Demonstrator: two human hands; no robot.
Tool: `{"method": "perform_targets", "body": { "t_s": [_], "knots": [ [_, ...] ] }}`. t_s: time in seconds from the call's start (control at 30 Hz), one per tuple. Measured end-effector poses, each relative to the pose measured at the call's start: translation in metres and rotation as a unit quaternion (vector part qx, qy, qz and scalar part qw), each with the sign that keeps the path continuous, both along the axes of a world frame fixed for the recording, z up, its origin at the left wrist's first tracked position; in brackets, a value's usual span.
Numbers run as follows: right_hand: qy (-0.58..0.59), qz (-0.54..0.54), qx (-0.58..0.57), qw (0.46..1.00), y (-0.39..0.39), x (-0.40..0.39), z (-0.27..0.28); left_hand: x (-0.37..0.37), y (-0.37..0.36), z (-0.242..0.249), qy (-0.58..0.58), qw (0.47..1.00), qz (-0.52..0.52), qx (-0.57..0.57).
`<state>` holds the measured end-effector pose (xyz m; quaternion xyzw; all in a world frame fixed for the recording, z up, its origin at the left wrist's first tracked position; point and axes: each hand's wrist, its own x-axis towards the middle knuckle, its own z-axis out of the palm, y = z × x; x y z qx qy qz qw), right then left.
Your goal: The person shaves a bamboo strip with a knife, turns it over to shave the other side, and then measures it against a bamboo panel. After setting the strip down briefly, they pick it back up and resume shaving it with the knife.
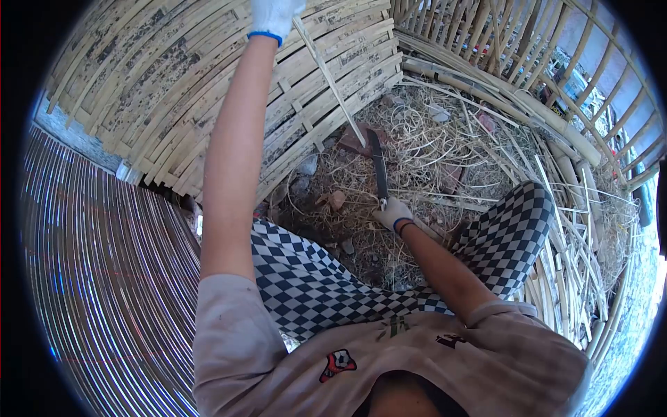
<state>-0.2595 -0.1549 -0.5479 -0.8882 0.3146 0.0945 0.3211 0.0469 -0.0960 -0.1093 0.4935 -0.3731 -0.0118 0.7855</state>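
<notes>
My left hand [273, 19], in a white glove with a blue cuff, is raised at the top edge of the head view, its fingers partly cut off. It grips the upper end of a long pale bamboo strip [326, 73], which slants down to the ground. The strip's lower end rests at a reddish brick-like block [354, 141]. In my gloved right hand [394, 213] is the handle of a machete [379, 167]. Its dark blade points away from me, with the tip beside the strip's lower end.
A woven bamboo panel [160, 76] stands at the left and ahead. Bamboo shavings [424, 139] litter the ground between my knees. Bamboo poles [514, 104] and a slatted fence [590, 83] lie to the right, with split strips [570, 271] beside my leg. Corrugated sheeting [97, 264] is at left.
</notes>
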Motion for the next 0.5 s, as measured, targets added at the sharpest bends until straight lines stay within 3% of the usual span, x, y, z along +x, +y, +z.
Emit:
{"method": "perform_targets", "body": {
  "t_s": [0.27, 0.43, 0.5],
  "knots": [
    [0.107, -0.006, -0.009, 0.994, 0.002, 0.011, -0.033, -0.031, -0.015, -0.002, 0.008, 0.994, 0.113, -0.002],
    [0.026, -0.163, 0.098, 0.981, -0.002, 0.008, -0.01, -0.023, -0.012, -0.005, 0.039, 0.988, 0.151, -0.021],
    [-0.04, -0.157, 0.109, 0.981, -0.004, 0.015, -0.015, -0.014, -0.01, -0.006, 0.035, 0.986, 0.161, -0.037]
  ]
}}
